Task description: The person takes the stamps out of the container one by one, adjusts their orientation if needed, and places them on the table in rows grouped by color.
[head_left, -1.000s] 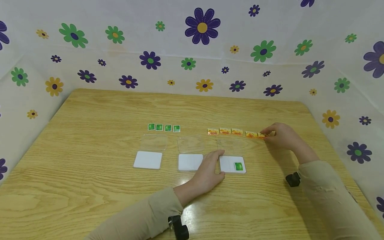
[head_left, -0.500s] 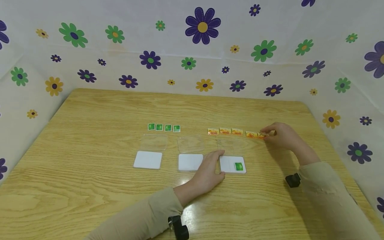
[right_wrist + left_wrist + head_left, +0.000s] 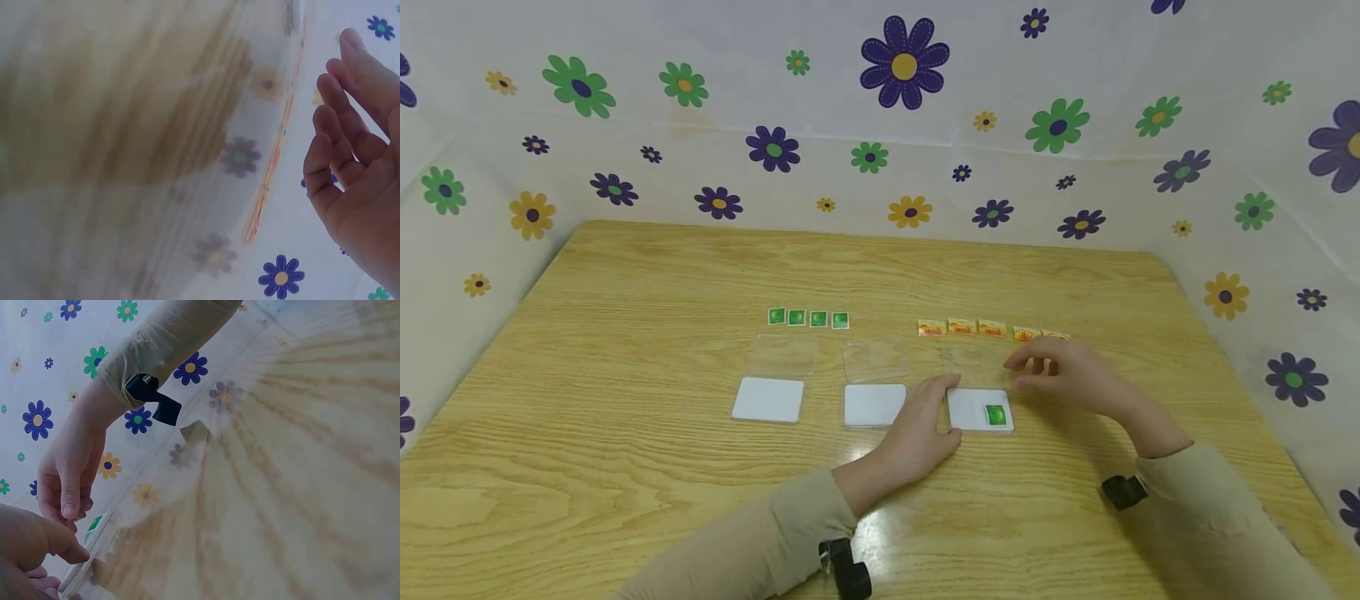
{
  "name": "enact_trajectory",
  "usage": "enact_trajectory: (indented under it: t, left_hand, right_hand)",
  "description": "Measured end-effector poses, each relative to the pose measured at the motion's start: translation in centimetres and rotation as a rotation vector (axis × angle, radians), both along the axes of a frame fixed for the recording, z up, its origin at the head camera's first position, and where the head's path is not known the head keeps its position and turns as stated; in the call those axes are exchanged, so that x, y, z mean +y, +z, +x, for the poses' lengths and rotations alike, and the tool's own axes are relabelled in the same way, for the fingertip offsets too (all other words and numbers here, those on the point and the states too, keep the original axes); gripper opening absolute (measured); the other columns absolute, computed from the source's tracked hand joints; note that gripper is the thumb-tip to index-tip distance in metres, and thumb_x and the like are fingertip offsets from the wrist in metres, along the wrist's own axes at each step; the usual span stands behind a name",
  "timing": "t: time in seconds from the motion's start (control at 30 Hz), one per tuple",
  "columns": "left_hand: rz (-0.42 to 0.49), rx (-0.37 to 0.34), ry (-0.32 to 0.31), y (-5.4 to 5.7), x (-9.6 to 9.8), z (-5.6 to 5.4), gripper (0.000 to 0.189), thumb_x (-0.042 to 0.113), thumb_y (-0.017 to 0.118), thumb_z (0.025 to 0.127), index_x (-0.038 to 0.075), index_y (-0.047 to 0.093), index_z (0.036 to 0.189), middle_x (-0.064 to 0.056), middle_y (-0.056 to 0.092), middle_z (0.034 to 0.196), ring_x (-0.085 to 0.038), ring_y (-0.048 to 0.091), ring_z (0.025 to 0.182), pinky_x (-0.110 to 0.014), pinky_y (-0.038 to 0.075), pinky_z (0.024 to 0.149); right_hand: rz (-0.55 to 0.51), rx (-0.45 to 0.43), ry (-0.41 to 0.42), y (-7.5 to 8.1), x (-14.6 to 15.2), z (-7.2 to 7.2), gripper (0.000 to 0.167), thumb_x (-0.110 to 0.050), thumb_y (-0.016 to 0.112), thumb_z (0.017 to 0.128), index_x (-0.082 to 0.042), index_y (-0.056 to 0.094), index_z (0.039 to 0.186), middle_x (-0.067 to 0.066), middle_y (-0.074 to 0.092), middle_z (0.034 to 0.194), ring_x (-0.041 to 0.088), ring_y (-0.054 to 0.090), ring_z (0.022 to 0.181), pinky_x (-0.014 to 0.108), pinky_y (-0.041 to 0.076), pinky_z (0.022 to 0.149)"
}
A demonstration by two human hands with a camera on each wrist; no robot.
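Observation:
My left hand (image 3: 913, 433) holds the left side of the rightmost white card (image 3: 966, 408), fingertips at its top-left corner and thumb at its lower one. A small green square sticker (image 3: 996, 415) lies on that card's right half. In the left wrist view the thumb (image 3: 65, 544) of this hand meets the card's thin edge. My right hand (image 3: 1075, 379) hovers right of the card, fingers loosely bent, with nothing visible between them. Behind it runs a row of several orange-yellow stickers (image 3: 992, 328), partly covered by the hand. The right wrist view shows this palm (image 3: 362, 206) and its spread fingers.
Two more white cards, one at left (image 3: 767, 400) and one in the middle (image 3: 874, 406), lie in the same row. Clear plastic sheets (image 3: 876, 360) lie behind the cards. Several green stickers (image 3: 818, 319) are lined up farther back. A flowered cloth (image 3: 820, 108) encloses the table.
My right hand has left the right end of the orange sticker row and moved left and nearer, beside the rightmost card. The left hand has stayed put.

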State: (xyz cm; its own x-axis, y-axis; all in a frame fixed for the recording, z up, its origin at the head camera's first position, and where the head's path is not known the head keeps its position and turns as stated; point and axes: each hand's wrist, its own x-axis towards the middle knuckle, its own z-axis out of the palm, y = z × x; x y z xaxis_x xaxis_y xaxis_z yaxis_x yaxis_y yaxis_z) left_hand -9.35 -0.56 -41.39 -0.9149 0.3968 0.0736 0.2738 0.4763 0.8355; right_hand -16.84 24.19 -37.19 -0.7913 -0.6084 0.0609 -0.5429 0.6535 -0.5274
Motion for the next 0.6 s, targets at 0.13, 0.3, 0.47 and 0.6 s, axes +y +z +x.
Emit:
enact_trajectory:
  t: [0.13, 0.3, 0.47, 0.6]
  left_hand:
    - [0.000, -0.007, 0.004, 0.0, -0.1, 0.0, 0.063, 0.004, 0.066, 0.085, 0.000, 0.038, 0.141, -0.012, 0.042, 0.143, -0.026, 0.033, 0.134, -0.037, 0.029, 0.111]
    - [0.000, -0.019, 0.003, 0.0, 0.0, -0.1, 0.063, 0.004, 0.066, 0.085, 0.001, 0.038, 0.141, -0.011, 0.042, 0.143, -0.026, 0.032, 0.135, -0.037, 0.028, 0.111]
    - [0.003, -0.024, -0.001, 0.0, 0.0, -0.1, 0.062, 0.004, 0.065, 0.085, 0.001, 0.038, 0.141, -0.011, 0.041, 0.144, -0.025, 0.031, 0.135, -0.037, 0.028, 0.111]
    - [0.002, -0.024, -0.003, -0.1, 0.0, -0.1, 0.063, 0.005, 0.066, 0.085, 0.001, 0.038, 0.141, -0.011, 0.041, 0.144, -0.025, 0.031, 0.135, -0.036, 0.028, 0.111]
  right_hand:
    - [-0.029, -0.052, 0.050, -0.3, -0.8, 0.7, 0.015, -0.016, 0.074, 0.083, -0.014, 0.072, 0.098, -0.009, 0.066, 0.091, 0.008, 0.052, 0.072, 0.024, 0.045, 0.059]
    - [-0.011, -0.089, 0.063, -0.3, -1.4, 1.4, 0.011, -0.017, 0.073, 0.084, -0.016, 0.073, 0.095, -0.009, 0.065, 0.092, 0.009, 0.048, 0.071, 0.024, 0.044, 0.059]
    - [0.012, -0.139, 0.066, -0.1, -1.7, 1.9, 0.012, -0.017, 0.074, 0.084, -0.015, 0.073, 0.096, -0.006, 0.064, 0.093, 0.010, 0.049, 0.071, 0.025, 0.045, 0.060]
    - [0.023, -0.162, 0.069, 0.0, -1.9, 2.1, 0.013, -0.015, 0.074, 0.083, -0.013, 0.073, 0.096, -0.005, 0.063, 0.091, 0.010, 0.049, 0.071, 0.025, 0.046, 0.060]
